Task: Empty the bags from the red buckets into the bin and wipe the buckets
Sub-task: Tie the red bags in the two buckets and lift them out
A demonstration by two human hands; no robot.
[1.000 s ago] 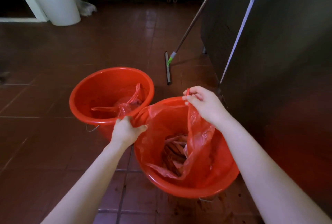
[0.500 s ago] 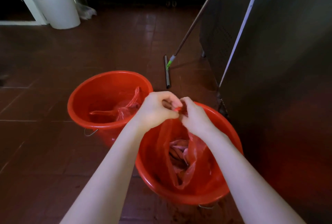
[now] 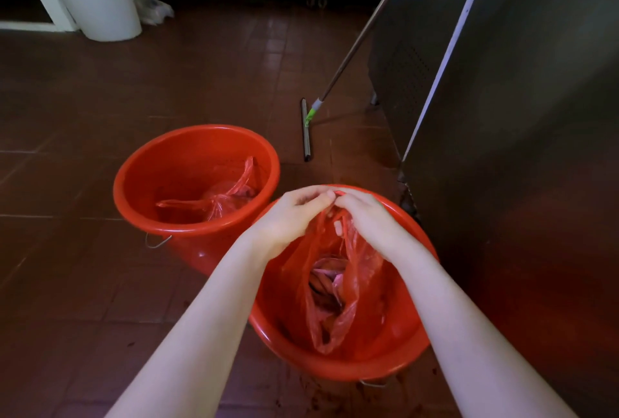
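head view: left hand (image 3: 288, 220) and right hand (image 3: 365, 220) both pinch the red bag (image 3: 338, 300) top over the near bucket (image 3: 415, 350); knot tight, then lift straight up.

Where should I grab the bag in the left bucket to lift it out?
Probably by the twisted neck of the red bag, where its two handles meet. Come straight down through the open top of the left bucket: the bag lies low, and the neck is its narrowest, gathered part.
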